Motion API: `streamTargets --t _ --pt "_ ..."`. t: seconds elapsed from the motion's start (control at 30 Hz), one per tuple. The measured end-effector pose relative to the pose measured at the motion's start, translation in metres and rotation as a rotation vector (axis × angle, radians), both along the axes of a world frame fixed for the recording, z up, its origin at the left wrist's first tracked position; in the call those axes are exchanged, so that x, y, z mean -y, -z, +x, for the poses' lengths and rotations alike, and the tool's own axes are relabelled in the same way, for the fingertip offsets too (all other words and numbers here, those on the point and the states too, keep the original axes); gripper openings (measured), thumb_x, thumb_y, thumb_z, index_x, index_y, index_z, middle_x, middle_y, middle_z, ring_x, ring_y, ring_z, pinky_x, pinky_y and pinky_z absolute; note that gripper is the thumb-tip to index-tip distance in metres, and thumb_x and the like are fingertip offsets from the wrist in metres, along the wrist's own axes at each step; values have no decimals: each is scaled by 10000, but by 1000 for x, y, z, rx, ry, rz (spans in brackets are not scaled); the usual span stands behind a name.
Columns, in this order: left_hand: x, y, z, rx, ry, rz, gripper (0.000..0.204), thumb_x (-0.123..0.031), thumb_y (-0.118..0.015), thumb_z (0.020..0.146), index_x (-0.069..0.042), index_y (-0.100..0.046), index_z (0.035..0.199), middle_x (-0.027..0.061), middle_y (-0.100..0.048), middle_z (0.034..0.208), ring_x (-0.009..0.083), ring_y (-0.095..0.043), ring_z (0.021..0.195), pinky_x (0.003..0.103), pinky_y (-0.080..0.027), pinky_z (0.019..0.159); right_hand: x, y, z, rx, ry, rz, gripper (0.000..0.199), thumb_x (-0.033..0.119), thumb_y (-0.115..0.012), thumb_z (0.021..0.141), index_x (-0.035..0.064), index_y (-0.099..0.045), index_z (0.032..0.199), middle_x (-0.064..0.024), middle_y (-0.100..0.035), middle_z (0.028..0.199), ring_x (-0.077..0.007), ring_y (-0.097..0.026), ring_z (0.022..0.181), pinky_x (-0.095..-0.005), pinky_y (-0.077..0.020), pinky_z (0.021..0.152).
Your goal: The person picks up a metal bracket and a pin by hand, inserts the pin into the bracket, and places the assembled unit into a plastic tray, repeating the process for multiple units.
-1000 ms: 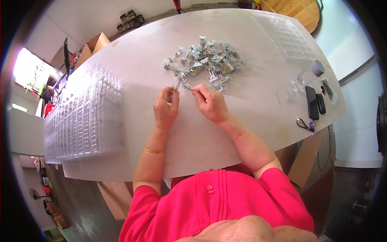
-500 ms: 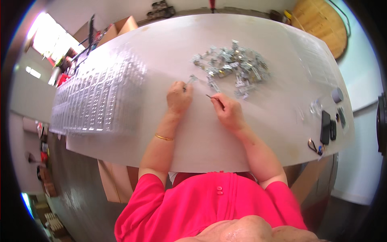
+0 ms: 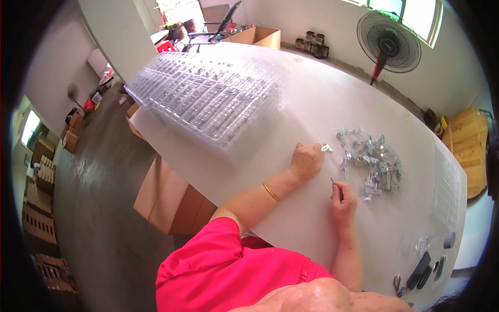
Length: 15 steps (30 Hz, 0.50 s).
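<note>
My left hand [image 3: 307,162] is closed on a small silvery metal bracket [image 3: 326,148] that sticks out past its fingertips. Just to the right and nearer to me, my right hand [image 3: 344,202] pinches a thin dark rod-like tool [image 3: 333,180], most of it hidden in the fingers. The tool's tip points toward the left hand and stays apart from the bracket. Beyond both hands lies a loose pile of similar metal brackets [image 3: 382,161], some with brassy parts.
Stacked clear plastic trays [image 3: 208,101] with rows of compartments cover the table's [image 3: 280,208] far left. Another clear tray [image 3: 448,187] lies at the right edge, near a black case [image 3: 419,270] and a grey roll [image 3: 449,239]. A cardboard box [image 3: 174,200] stands below the left edge.
My view has swung to the left, so the table appears shifted right and tilted, and a fan has come into sight. Both hands still hold their things beside the pile.
</note>
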<state>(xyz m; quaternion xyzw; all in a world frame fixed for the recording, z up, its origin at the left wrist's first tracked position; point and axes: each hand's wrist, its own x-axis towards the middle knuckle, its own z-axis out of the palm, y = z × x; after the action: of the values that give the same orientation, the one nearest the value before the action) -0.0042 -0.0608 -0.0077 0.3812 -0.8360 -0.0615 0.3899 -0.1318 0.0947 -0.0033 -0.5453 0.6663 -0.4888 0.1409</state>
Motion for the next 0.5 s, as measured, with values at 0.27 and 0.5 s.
streamTargets --t 0.27,0.5 --pt "0 1 -6 91 -73 -81 208 -236 -640 852 -41 -616 920 146 -631 878 298 -596 843 410 -403 812 2 -3 0 28 -2 -4 71 90 -628 934 26 -648 956 -78 -607 700 -164 -558 603 -314 -442 568" --pt "6 13 -8 92 -51 58 195 -212 -640 847 -34 -620 925 168 -623 905 329 -595 881 444 -418 827 2 -9 4 23 -11 -1 71 96 -622 941 32 -650 954 -58 -598 668 -148 -560 593 -298 -446 568"
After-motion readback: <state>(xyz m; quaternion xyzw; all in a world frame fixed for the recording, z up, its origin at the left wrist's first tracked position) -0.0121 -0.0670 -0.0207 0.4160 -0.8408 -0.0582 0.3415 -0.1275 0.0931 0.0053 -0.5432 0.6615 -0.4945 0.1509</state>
